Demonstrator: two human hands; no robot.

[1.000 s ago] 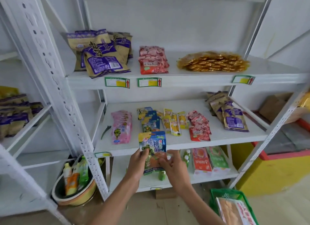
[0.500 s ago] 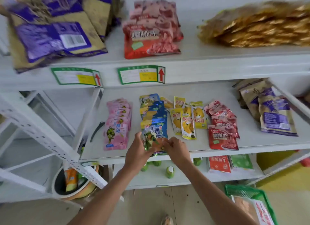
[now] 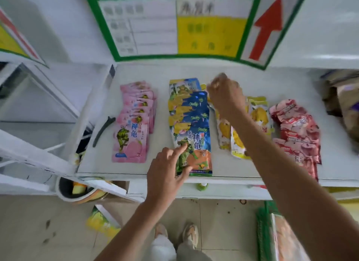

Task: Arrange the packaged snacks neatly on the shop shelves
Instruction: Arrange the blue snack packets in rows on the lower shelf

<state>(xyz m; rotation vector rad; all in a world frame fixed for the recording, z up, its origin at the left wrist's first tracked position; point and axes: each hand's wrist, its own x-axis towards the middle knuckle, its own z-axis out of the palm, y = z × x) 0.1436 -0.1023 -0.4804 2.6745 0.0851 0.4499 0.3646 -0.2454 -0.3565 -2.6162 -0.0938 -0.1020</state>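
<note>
On the middle white metal shelf (image 3: 242, 76) the person had four rows of flat snack pouches going: pink plastic ones (image 3: 134, 124), a shingled row of blue-and-yellow turtle-print pouches (image 3: 189, 113), yellow ones (image 3: 258, 113) and red ones (image 3: 297, 128). The left hand (image 3: 165, 177) had its fingers spread and loose, fingertips resting on the frontmost blue pouch (image 3: 196, 153), which sat right at the shelf's front lip. The right hand (image 3: 225, 97) was further back, between the blue and yellow rows, fingers curled in; couldn't tell honestly if it was pinching anything, too blurry. Biggest risk, probably: that front blue pouch was slick plastic and already at the edge, so any nudge forward could have tipped it off onto the tiled floor. Also the right forearm (image 3: 258, 149) was lying straight across the yellow row, so pulling it back carelessly might have dragged those out of line or bumped them against the red ones. And pushing the blue stack from the front could just have buckled the overlap instead of squaring it.
</note>
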